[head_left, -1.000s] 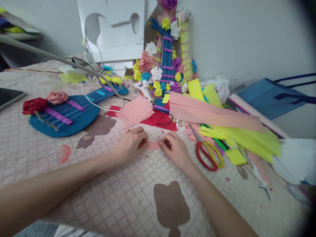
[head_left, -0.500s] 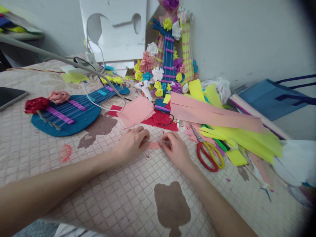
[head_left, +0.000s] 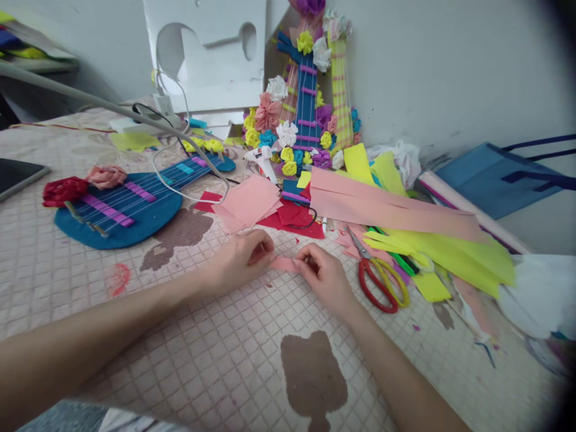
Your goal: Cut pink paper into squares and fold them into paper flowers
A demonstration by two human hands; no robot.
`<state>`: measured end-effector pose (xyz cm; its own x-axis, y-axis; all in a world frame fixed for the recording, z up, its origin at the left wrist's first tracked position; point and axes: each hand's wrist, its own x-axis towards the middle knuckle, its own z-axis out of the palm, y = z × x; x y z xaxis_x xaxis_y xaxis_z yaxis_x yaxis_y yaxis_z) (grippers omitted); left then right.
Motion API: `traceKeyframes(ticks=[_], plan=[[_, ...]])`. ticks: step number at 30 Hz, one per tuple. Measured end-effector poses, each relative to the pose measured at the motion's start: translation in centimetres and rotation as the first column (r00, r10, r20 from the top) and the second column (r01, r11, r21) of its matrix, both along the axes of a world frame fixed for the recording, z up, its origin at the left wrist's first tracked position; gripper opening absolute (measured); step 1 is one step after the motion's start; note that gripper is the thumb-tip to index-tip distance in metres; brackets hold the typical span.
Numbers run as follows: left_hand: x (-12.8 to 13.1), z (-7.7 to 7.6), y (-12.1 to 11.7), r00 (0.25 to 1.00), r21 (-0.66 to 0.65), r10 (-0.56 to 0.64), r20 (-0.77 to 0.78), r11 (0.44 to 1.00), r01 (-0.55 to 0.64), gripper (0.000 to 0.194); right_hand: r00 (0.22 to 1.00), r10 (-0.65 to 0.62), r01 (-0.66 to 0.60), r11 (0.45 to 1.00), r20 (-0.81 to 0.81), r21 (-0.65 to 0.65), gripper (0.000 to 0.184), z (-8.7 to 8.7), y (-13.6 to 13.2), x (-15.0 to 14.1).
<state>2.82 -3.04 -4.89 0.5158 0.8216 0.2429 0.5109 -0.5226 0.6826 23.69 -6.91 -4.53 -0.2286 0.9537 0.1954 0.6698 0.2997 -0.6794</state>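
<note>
A narrow folded strip of pink paper [head_left: 284, 264] stretches between my two hands near the middle of the table. My left hand [head_left: 245, 258] pinches its left end, fingers curled and thumb pressed against it. At the right end, my right hand [head_left: 324, 277] grips the strip between thumb and fingertips. Just beyond my hands lies a stack of square pink paper sheets [head_left: 249, 203], with red paper [head_left: 292, 219] beside and under it. Scissors [head_left: 378, 285] with red and yellow handles rest to the right of my right hand.
A blue paper guitar [head_left: 126, 210] with purple strips and paper roses lies at left. Behind stand flower-covered paper guitars [head_left: 307, 102] and a white glue gun [head_left: 263, 162]. A pale cable [head_left: 157, 159] loops over the table. Long pink sheets [head_left: 387, 204] and yellow sheets [head_left: 459, 258] spread right.
Both hands have shifted slightly, and the pink strip between them now tilts a little, lower on the right. My left fingers have arched up more. The surrounding things stay where they were.
</note>
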Motion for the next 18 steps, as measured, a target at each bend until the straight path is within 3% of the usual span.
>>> traceKeyframes(ticks=[3,9,14,18], plan=[[-0.1,0.7,-0.3,0.996,-0.081,-0.035,0.077,0.996,0.041,0.019,0.999,0.031,-0.032,0.999,-0.043,-0.023,0.008,0.7,-0.7,-0.6],[0.4,1.3,-0.8,0.995,-0.210,-0.022,0.093,0.977,0.041,0.012,0.978,0.008,-0.036,0.991,-0.207,-0.131,0.006,0.8,-1.0,-1.0],[0.3,1.4,-0.8,0.992,-0.257,-0.011,0.123,0.966,0.042,0.012,0.957,-0.023,-0.062,0.958,-0.290,-0.280,0.028,0.5,-0.9,-0.8],[0.5,1.5,-1.1,0.992,-0.300,-0.048,0.117,0.950,0.082,0.013,0.967,0.053,-0.113,0.966,-0.249,-0.235,0.013,0.4,-1.1,-1.4]])
